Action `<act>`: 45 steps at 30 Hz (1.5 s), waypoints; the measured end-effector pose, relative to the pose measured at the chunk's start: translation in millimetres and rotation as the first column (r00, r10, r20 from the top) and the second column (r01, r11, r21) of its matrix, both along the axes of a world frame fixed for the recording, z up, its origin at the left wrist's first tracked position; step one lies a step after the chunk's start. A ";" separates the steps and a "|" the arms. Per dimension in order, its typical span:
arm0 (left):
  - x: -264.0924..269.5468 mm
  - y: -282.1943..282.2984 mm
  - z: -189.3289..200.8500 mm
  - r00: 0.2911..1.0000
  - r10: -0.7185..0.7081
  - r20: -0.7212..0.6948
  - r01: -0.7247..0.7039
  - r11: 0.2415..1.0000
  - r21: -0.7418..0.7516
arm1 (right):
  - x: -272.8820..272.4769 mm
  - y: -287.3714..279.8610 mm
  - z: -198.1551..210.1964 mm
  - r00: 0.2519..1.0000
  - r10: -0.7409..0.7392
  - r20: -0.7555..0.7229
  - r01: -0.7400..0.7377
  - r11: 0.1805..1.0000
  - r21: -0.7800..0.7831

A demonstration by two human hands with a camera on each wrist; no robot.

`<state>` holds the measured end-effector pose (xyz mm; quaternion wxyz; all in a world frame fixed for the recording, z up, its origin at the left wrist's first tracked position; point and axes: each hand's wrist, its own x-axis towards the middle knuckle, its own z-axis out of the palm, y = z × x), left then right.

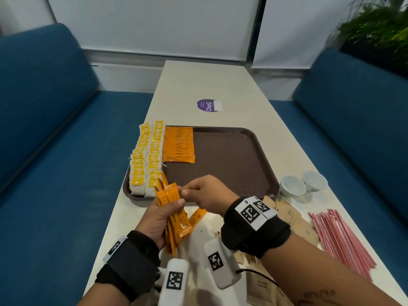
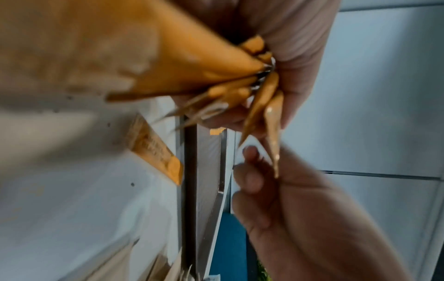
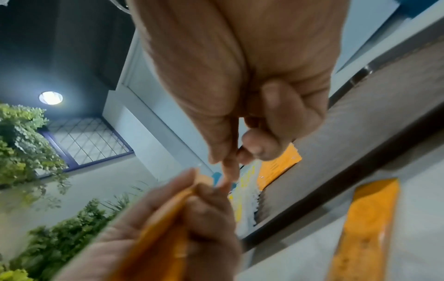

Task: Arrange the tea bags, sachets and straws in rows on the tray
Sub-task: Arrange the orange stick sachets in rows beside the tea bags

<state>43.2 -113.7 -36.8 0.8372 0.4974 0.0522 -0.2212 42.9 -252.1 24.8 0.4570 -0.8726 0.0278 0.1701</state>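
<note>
My left hand point(image 1: 164, 214) grips a fanned bundle of orange sachets point(image 1: 174, 215) just in front of the brown tray point(image 1: 260, 151). My right hand point(image 1: 199, 192) pinches the top end of one sachet in that bundle; the pinch shows in the right wrist view at the sachet end point(image 3: 228, 171). On the tray, two rows of yellow-tagged tea bags point(image 1: 145, 157) run along the left side, with a row of orange sachets point(image 1: 179, 144) beside them. One loose orange sachet point(image 1: 197, 216) lies on the table under my hands. Pink straws point(image 1: 340, 239) lie at the right.
Two small white cups point(image 1: 292, 186) stand right of the tray. Brown paper sachets point(image 1: 293, 219) are scattered near my right wrist. A purple sticker point(image 1: 209, 105) is on the table beyond the tray. Blue sofas flank the narrow white table point(image 1: 198, 80).
</note>
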 end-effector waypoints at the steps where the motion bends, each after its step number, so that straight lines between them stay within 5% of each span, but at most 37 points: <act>1: 2.6 4.0 -1.5 1.000 0.028 -0.013 -0.028 1.000 0.014 | 1.9 -3.2 -2.9 0.999 0.017 0.044 -0.013 0.996 -0.091; 4: 9.9 17.3 -2.8 0.997 0.076 -0.014 -0.075 0.997 0.028 | 1.5 -8.5 -10.5 0.978 0.208 -0.003 -0.182 0.846 -0.502; 6: 12.6 24.1 -2.1 0.996 0.094 -0.008 -0.093 0.993 0.070 | -2.7 -6.2 -17.1 0.942 0.324 -0.088 -0.303 0.705 -0.641; 8: 13.8 28.3 -2.2 0.995 0.102 0.002 -0.101 0.988 0.117 | -7.3 -1.9 -23.9 0.914 0.385 -0.129 -0.359 0.619 -0.699; 15: 10.4 25.4 -4.9 0.996 0.086 -0.006 -0.082 0.965 0.250 | -7.3 4.4 -29.1 0.886 0.439 -0.149 -0.381 0.509 -0.772; 22: 18.2 23.5 0.3 0.997 0.060 0.053 -0.075 0.928 0.364 | 6.5 0.1 3.1 0.910 0.412 0.044 -0.293 0.714 -0.636; 29: 34.7 11.2 9.2 0.988 0.081 0.134 -0.134 0.878 0.459 | 34.7 -11.6 19.7 0.915 0.403 0.006 -0.326 0.749 -0.577; 34: 44.7 5.7 7.1 0.976 0.207 0.071 -0.218 0.890 0.400 | 85.6 -23.3 12.2 0.960 0.273 0.054 -0.202 0.817 -0.541; 45: 37.1 9.2 0.2 0.985 0.172 -0.035 -0.150 0.928 0.340 | 199.3 -3.2 -34.6 0.975 0.200 -0.094 -0.213 0.733 -0.647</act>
